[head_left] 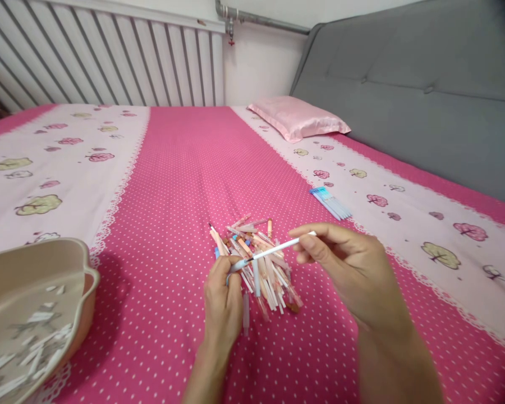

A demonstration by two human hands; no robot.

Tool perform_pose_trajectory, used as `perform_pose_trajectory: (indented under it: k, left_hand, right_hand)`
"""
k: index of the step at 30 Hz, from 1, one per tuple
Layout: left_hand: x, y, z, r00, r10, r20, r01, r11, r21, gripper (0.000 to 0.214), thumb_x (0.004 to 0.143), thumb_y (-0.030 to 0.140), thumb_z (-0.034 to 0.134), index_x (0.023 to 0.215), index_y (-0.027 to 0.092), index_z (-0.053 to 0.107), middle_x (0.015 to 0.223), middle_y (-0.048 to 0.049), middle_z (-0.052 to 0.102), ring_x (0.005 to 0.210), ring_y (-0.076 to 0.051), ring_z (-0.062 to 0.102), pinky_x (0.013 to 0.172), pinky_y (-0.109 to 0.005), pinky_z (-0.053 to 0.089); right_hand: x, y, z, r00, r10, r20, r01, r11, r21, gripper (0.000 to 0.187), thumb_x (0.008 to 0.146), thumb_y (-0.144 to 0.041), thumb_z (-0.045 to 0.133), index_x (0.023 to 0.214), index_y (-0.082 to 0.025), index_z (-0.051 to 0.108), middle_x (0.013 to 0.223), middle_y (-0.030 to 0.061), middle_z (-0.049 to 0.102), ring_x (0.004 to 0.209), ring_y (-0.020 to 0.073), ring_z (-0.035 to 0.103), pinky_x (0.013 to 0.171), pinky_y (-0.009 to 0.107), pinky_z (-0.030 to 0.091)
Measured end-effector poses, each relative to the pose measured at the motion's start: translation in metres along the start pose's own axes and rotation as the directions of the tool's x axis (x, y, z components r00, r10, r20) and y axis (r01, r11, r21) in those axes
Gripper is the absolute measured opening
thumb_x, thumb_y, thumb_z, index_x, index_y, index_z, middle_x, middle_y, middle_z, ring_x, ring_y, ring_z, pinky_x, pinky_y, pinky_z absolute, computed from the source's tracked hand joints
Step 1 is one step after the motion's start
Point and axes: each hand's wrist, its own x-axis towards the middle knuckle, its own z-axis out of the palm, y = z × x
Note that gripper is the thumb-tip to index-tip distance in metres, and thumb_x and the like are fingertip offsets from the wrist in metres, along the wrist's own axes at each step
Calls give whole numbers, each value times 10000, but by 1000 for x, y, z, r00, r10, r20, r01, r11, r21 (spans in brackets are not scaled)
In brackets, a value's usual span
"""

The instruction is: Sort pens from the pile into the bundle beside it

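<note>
My left hand (224, 292) is closed round a pale blue pen part (237, 266), most of it hidden by the fingers. Between the thumb and fingers of my right hand (347, 266) is a slim white pen refill (280, 247), pinched near its far end. The refill slants down to the left, and its dark tip meets the pale blue part; whether it sits inside cannot be made out. Below and behind both hands lies a loose pile of pen parts (271, 275), in white, pink, peach and blue, with some brown pieces.
Several light blue pens (331, 203) lie side by side to the right, past the pile. A beige basin (78, 264) with white scraps stands at the near left. Everything rests on a pink dotted bedsheet (185, 168). Farther back are a pink pillow (298, 116) and grey headboard (404, 84).
</note>
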Motion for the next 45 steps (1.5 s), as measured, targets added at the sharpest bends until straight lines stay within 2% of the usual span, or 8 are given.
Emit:
perform_pose_trajectory:
  k: [10,20,28,33,36,38,42,45]
  left_hand:
    - [-1,3,1,999,48,5,-48,997,65,189,826,132,387,751,189,550,686,5,489,647,-143,452,610,-250,319]
    - [0,7,0,997,69,47,-74,991,115,200,819,132,377,734,186,550,663,7,490,620,-141,451,583,-244,317]
    - [-3,9,0,990,77,118,-81,996,34,208,830,128,376,793,185,572,692,4,515,651,-143,470,607,-242,339]
    - [-3,7,1,993,-4,122,15,996,-89,204,847,173,400,891,189,599,758,-2,561,693,-142,494,640,-244,371]
    - [0,5,1,995,-94,38,100,980,-172,164,834,194,435,879,188,593,737,7,553,672,-129,490,625,-234,383]
    - [2,3,0,979,-173,-106,143,959,-245,145,816,197,451,872,184,584,724,12,544,657,-123,497,613,-227,399]
    - [6,0,-3,855,-209,-475,82,958,-274,169,784,172,475,917,182,579,815,6,564,726,-109,525,664,-209,422]
    - [8,0,-5,782,-154,-604,19,974,-224,201,796,176,481,973,184,575,898,-9,581,831,-119,542,758,-229,425]
  right_hand:
    - [1,2,10,999,9,33,-8,999,-49,182,840,-300,579,946,-219,703,708,6,665,672,132,629,642,274,540]
    - [1,1,10,999,-52,15,53,989,-135,167,836,-287,583,931,-233,710,749,5,678,687,133,624,615,251,500]
    - [3,11,22,985,-35,166,60,987,-150,206,866,-269,530,971,-231,704,894,36,688,813,154,634,714,272,499]
    - [3,17,37,944,-35,329,97,980,-175,272,905,-254,447,1055,-266,674,1033,33,662,968,165,603,857,314,467]
    - [2,17,41,952,-12,307,78,976,-204,328,915,-270,423,1206,-267,573,1137,43,623,1042,177,571,886,331,450]
    - [3,19,44,957,4,290,63,974,-219,361,913,-261,424,1263,-262,511,1155,46,611,1023,172,573,863,323,456]
    - [3,30,57,944,-15,329,125,940,-318,289,877,-165,467,1132,-219,592,1087,40,635,968,164,575,856,309,436]
    - [0,41,72,900,-4,436,202,890,-408,239,853,-105,479,999,-199,643,1011,40,650,955,169,568,842,296,425]
